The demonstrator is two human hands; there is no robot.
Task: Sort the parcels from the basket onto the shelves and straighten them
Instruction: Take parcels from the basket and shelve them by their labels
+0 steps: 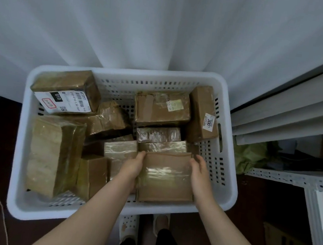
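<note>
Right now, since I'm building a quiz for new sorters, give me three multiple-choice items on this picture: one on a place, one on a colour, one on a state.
1. Where in the basket does the parcel with the 010 label lie?
A near right corner
B far left corner
C middle

2. What colour is the basket?
A blue
B black
C white

3. What are the left hand and the right hand doing?
A both hold the sides of one brown parcel
B both hang empty above the basket
C both press on the rim

Answers:
1 B: it lies against the far left rim.
2 C: the rim and slotted walls are white.
3 A: one hand lies along each side of the brown parcel.
</note>
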